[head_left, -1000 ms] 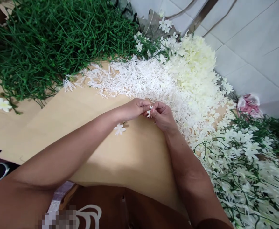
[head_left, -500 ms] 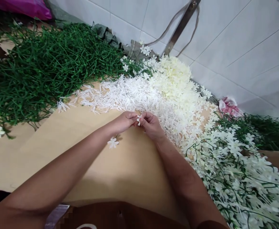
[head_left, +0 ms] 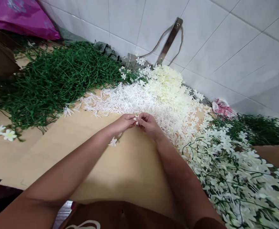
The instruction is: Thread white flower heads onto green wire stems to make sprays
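My left hand (head_left: 124, 122) and my right hand (head_left: 149, 124) meet over a tan board (head_left: 87, 149), fingertips pinched together on a small white flower piece (head_left: 136, 119). A thin green stem (head_left: 119, 137) with a white flower (head_left: 113, 142) at its end hangs from my left hand. Just beyond my hands lies a heap of white plastic stamens (head_left: 129, 100). Cream petals (head_left: 170, 84) are piled behind and to the right of it.
A big pile of bare green stems (head_left: 48, 81) fills the left back. Finished stems with white flowers (head_left: 237, 171) lie heaped at the right. A white tiled wall (head_left: 225, 47) rises behind. A pink bag (head_left: 22, 17) sits at the top left.
The view has tilted up, showing more wall and the pink bag. My hands stay pinched together on the small white piece, hardly moved.
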Motion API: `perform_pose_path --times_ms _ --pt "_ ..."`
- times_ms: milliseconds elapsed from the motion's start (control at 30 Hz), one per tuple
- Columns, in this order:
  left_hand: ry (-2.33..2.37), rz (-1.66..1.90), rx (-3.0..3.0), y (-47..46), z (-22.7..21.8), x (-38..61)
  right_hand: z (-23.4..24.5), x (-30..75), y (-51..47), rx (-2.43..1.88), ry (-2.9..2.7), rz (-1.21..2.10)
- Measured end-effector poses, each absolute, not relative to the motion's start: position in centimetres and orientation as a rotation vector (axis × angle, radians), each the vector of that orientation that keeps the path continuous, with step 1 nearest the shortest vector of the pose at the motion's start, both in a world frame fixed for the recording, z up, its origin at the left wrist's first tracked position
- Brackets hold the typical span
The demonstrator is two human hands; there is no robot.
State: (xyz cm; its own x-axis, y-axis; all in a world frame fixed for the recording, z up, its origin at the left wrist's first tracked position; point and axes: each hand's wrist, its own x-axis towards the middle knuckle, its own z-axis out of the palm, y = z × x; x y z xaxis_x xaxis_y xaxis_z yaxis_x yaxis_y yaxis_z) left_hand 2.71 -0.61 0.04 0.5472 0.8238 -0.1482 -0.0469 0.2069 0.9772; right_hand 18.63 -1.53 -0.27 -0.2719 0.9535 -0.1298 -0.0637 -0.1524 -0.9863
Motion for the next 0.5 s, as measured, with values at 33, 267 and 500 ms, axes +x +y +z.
perform_pose_path --times_ms 33,267,500 --pt "0.759 0.733 1.176 -0.5 -0.1 2.6 0.4 19.4 -1.7 -1.115 -1.301 1.551" --pt "0.69 0.841 0.877 0.9 -0.7 1.5 6.8 26.9 -3.9 -1.009 -1.415 1.244" --pt "0.676 0.797 0.986 0.7 -0.7 1.8 7.8 23.9 -1.8 -1.148 -1.439 1.091"
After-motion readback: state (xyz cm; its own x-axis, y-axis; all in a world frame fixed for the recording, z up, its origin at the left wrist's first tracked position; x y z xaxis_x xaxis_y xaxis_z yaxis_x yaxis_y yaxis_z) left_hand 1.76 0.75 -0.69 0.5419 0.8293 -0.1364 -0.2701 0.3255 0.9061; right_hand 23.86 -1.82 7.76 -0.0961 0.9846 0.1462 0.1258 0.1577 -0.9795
